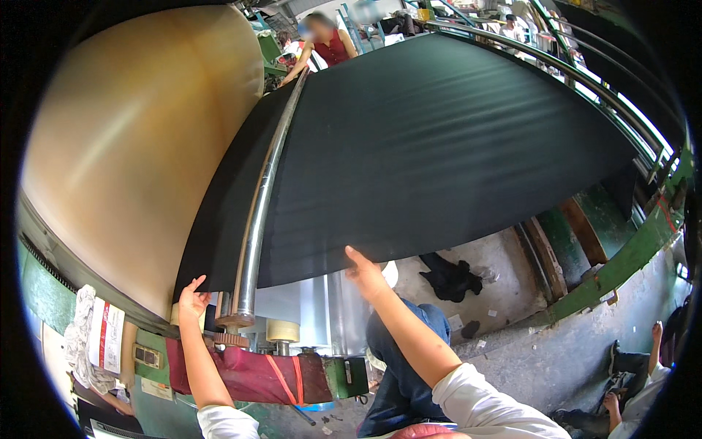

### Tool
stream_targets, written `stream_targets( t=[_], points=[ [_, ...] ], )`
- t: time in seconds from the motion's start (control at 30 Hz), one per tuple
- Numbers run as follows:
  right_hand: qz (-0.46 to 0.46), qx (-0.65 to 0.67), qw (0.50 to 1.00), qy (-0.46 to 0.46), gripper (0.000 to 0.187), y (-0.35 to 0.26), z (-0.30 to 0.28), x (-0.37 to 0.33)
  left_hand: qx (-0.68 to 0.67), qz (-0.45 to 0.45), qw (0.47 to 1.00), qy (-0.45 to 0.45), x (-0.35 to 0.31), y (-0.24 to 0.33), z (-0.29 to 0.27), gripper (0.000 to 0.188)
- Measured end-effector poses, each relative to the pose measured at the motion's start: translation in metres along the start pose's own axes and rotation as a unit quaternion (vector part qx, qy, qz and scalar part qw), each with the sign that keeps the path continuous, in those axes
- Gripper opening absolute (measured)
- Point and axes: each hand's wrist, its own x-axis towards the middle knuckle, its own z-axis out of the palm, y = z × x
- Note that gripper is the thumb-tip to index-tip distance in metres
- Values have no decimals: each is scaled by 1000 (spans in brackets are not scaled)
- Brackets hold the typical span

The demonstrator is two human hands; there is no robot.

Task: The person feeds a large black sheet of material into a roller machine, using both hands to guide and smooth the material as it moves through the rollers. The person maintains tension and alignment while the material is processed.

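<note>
Head view — black cloth (pixel 439 139) already under the roller (pixel 265 186), most apparently remaining beyond the right hand (pixel 364 278), which pinches its edge — left hand's (pixel 191 302) grip indeterminable.

- We are in a factory workshop.
- We see a huge drum (pixel 146 139), a shiny metal roller (pixel 267 183) and a wide black sheet (pixel 439 154).
- Around us: a green frame (pixel 621 282) and a stained grey floor (pixel 519 366).
</note>
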Motion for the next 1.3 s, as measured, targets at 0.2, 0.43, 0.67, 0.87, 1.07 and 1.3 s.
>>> stream_targets(
  t=[0.2, 0.43, 0.67, 0.87, 1.07, 1.3],
  points=[
    [64, -221, 936, -266, 36, 13, -5, -13, -42, 2, 997, 65, 2, 0, -5, 31],
    [15, -193, 968, -161, 26, 21, -4, -3, -54, -1, 993, 107, 18, -2, -26, 35],
    [48, -231, 943, -235, 36, 15, -8, -7, -106, -4, 950, 293, 18, -6, -37, 36],
    [64, -300, 915, -260, 37, 21, 5, -18, -80, -66, 992, 73, 5, -4, -11, 33],
    [11, -22, 998, -62, 31, 10, -8, 4, -82, -35, 981, 170, 3, -4, -18, 33],
    [78, -307, 924, -215, 38, 25, -10, 2, -54, -32, 991, 120, 5, -4, -12, 31]
  ],
)
